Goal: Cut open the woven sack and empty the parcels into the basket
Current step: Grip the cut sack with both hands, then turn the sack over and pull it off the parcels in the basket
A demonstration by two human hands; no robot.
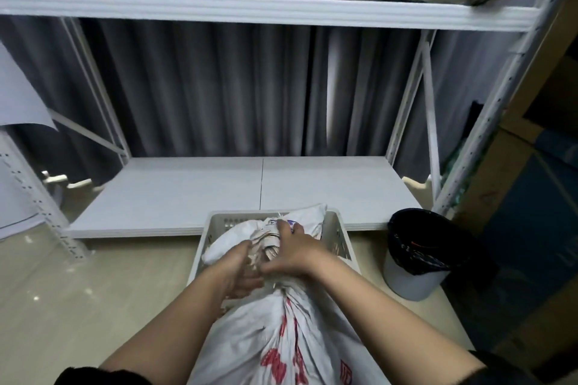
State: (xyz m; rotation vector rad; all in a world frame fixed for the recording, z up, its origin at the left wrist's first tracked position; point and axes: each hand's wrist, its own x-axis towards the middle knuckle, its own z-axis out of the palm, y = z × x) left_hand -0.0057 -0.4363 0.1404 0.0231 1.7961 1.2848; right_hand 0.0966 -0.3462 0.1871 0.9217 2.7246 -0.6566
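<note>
Grey curtains hang behind white shelving (266, 14); on the floor below, the woven sack (281, 337) leans with its tied neck over the basket (339, 237). Left hand (240, 272) cups the bunched neck, its grip loosely curled on the cloth; right hand (291, 255) grips the gathered top. No blade is visible. Slack cloth could slip, spilling parcels beside the basket.

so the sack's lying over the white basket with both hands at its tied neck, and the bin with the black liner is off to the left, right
Not quite: the head view shows the bin with the black liner to the right of the white basket. The rest holds: the sack lies over the basket, left hand and right hand at its neck.
</note>
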